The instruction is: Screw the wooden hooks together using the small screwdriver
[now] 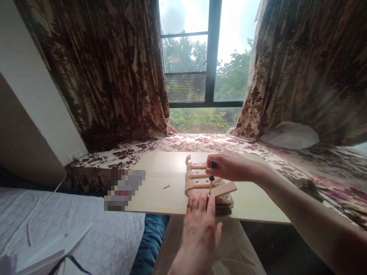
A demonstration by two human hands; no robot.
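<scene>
A small wooden assembly (197,178) of curved slats with crosspieces lies on a pale wooden board (160,191). My right hand (229,166) is closed round a small black-handled screwdriver (211,179), held upright with its tip on the assembly's near wooden bar (226,188). My left hand (200,221) rests at the board's near edge, fingers together and stretched forward, fingertips touching the assembly beside the screwdriver tip. A loose screw (166,186) lies on the board to the left.
A blurred-out object (124,190) sits at the board's left end. Behind is a floral-covered window ledge (183,143), brown patterned curtains (109,72) on both sides and a window (206,57). A grey-white bedsheet (57,225) with white paper (48,252) lies lower left.
</scene>
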